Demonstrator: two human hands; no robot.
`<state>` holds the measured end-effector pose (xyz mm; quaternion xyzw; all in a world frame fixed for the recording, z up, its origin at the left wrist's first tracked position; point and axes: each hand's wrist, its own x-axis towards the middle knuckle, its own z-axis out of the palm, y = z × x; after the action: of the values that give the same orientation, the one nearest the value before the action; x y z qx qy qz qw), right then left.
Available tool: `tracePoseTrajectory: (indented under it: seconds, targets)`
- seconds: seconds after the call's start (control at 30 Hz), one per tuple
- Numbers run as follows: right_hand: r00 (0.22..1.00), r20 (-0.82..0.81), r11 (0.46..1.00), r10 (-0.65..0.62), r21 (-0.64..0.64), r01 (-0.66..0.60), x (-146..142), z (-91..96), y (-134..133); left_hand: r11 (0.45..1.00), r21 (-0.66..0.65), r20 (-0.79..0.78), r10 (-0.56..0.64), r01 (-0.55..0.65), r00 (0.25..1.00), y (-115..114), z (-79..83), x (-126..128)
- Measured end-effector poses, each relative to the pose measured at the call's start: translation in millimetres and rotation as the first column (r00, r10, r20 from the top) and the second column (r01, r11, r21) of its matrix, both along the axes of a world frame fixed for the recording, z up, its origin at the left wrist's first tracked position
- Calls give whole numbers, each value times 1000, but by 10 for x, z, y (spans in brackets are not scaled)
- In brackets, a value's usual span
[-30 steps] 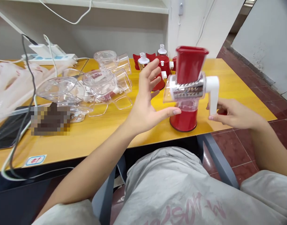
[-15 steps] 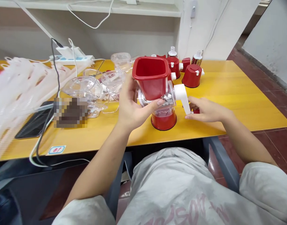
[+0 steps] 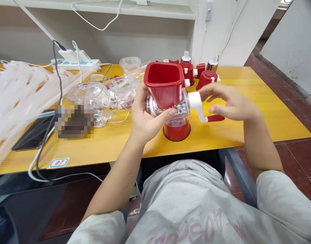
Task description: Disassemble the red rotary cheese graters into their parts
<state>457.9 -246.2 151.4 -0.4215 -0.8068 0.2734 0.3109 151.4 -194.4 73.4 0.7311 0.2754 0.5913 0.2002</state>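
A rotary grater (image 3: 168, 95) stands upright on its round red base, with a square red hopper on top and a clear body. My left hand (image 3: 147, 117) is wrapped round the body from the left, thumb across its front and fingers hidden behind. On the grater's right side is a white crank (image 3: 198, 105), its arm pointing down to a red handle (image 3: 216, 118) that sticks out to the right. My right hand (image 3: 228, 100) is open just above that handle, fingers apart and bent toward the crank, holding nothing.
Behind the grater stand red bases (image 3: 207, 79) and a grater drum (image 3: 212, 63). Clear plastic housings (image 3: 90, 93) crowd the left, near a power strip (image 3: 79, 64), cables, a dark phone (image 3: 30, 139) and white netting (image 3: 20, 98). A blurred-out patch lies there too.
My right hand has let go of the crank handle and risen, fingers opening. The red handle now shows fully. My left hand keeps its hold on the grater.
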Motion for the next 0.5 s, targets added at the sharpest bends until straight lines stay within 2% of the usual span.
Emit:
tracePoseTrajectory:
  seconds: [0.1, 0.17, 0.23, 0.33, 0.43, 0.5]
  targets:
    - [976, -212, 982, -53, 164, 89, -126, 258, -36, 998, -8, 34, 69, -69, 997, -5, -77, 15]
    - [970, -234, 979, -65, 172, 108, -191, 329, -39, 994, 2, 56, 111, -112, 992, -30, -112, 21]
    - [988, -140, 994, -68, 76, 79, -207, 279, -23, 990, 7, 55, 143, -143, 988, -67, -135, 24]
    - [1000, 10, 990, -15, -143, 16, -146, 41, 9, 989, -14, 49, 146, -146, 988, -112, -163, 27]
    - [996, -4, 951, 85, -298, -82, -46, -192, 7, 992, -15, 84, 129, -128, 988, -108, -200, 27]
    - [984, -61, 913, 167, -367, -177, 11, -268, -10, 989, 13, 107, 146, -149, 983, -77, -233, 17]
